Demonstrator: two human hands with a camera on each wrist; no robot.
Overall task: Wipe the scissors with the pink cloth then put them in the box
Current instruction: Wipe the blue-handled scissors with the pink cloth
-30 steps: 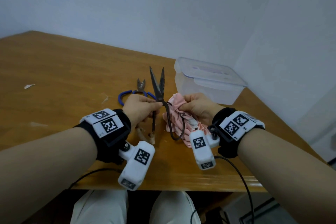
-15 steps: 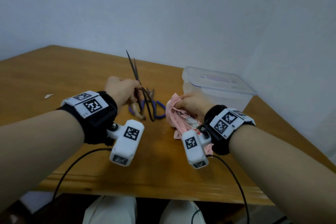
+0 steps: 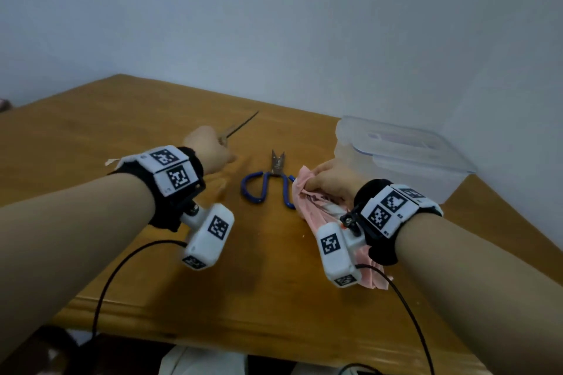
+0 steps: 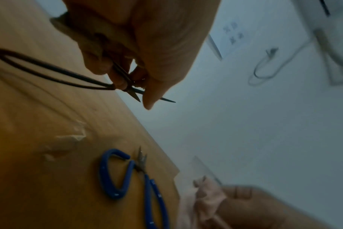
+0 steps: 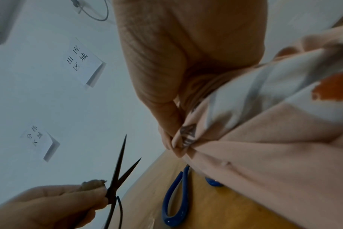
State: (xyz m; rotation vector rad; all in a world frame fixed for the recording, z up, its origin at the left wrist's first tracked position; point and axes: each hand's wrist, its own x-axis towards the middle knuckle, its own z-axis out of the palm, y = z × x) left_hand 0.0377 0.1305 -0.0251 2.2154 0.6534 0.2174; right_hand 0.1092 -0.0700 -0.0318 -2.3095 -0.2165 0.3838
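My left hand [image 3: 210, 149] pinches the black scissors [image 5: 117, 175] near the pivot, raised over the far left of the surface [image 3: 259, 283], blades parted, stiff, thin and sharp, so I'd judge the loops safest, while my right hand [image 3: 332, 183] bunches the soft pink cloth [image 3: 316, 210] beside the box [image 3: 426, 173].

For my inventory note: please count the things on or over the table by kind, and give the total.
Scissors: 2, black scissors held by the left hand, blue-handled scissors lying on the table
Cloth: 1, pink cloth in the right hand
Box: 1, clear box with lid on
Total: 4
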